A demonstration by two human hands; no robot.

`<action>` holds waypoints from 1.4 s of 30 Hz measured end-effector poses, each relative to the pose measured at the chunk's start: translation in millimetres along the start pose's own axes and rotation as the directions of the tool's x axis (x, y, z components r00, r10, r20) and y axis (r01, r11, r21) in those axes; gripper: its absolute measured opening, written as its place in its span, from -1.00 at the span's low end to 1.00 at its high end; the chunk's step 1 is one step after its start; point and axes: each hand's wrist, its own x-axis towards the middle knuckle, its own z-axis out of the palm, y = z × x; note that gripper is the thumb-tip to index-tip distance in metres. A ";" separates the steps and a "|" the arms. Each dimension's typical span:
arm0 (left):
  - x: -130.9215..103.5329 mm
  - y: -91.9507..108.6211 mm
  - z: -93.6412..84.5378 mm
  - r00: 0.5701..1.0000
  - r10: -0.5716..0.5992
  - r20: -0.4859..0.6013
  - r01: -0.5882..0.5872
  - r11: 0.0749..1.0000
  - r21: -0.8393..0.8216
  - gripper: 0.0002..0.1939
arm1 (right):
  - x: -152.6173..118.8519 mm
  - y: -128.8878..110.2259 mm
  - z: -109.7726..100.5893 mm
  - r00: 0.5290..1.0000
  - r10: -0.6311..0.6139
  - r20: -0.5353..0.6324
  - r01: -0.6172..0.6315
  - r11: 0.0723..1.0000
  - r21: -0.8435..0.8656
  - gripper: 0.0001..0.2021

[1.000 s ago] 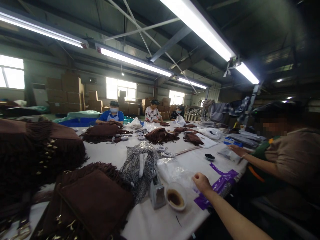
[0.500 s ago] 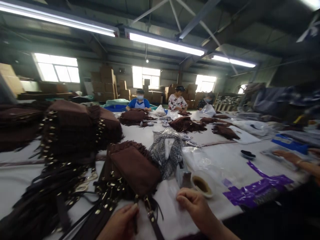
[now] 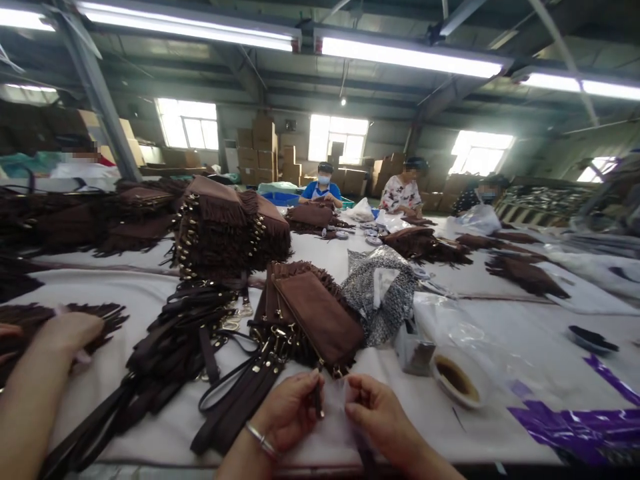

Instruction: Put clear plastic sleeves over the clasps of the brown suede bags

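My left hand wears a bracelet and pinches a short dark zipper pull at the near corner of a brown pouch. My right hand is close beside it, thumb and fingertips pressed together on a thin pale translucent piece, perhaps plastic; its kind is unclear. The pouch lies on top of several fringed ones. Dark straps with gold snap hooks spread out to the left of my left hand. Beyond my right hand are a small grey box and a round dish with brown contents.
A co-worker's hand rests on fringed brown pieces at the left. Tall stacks of fringed bags stand behind the straps. A patterned plastic bag sits behind the box, purple packaging at right. Other people work across the white table.
The view has swung left, bringing a co-worker's arm into sight. My right hand has come in from beside the dish to meet my left hand near the pouch's corner.
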 end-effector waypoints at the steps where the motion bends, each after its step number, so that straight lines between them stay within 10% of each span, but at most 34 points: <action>1: 1.1 1.7 0.9 1.000 0.001 0.004 -0.001 1.000 -0.002 -0.76 | -2.9 -0.2 -0.6 1.000 0.013 0.014 -0.013 1.000 -0.016 -0.78; 18: 13.8 6.9 12.2 0.977 0.214 -0.023 -0.195 0.927 0.320 -0.61 | -20.0 1.7 1.6 0.999 0.050 0.013 -0.050 0.999 -0.021 -0.72; 42: -12.3 7.5 -14.3 0.950 0.252 -0.187 -0.132 0.861 0.491 -0.67 | 14.9 8.2 41.5 0.967 0.251 -0.052 -0.255 0.962 -0.094 -0.88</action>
